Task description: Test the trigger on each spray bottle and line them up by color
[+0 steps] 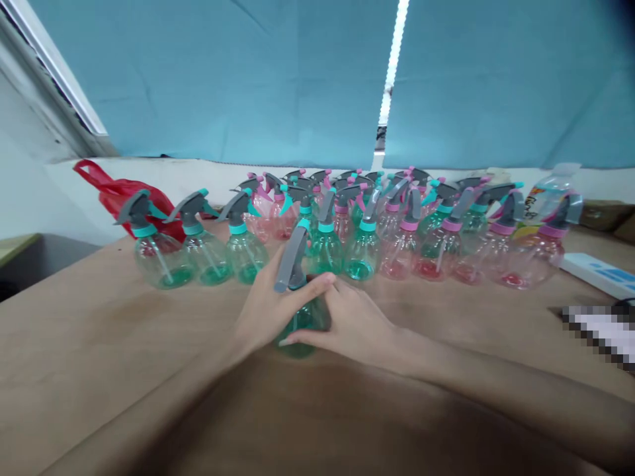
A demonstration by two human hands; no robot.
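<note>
A green spray bottle with a grey trigger head stands upright on the wooden table, close in front of me. Around its left side and neck wraps my left hand, the thumb lying across the front. My right hand grips the bottle's right side, its thumb across the lower front. The fingertips behind the bottle are hidden. Just beyond my hands are a green bottle and another green bottle, both with turquoise collars.
Several green and pink spray bottles stand in rows across the table. A red plastic bag lies at the back left. At the right are a clear labelled bottle, a white box and a pixelated flat object.
</note>
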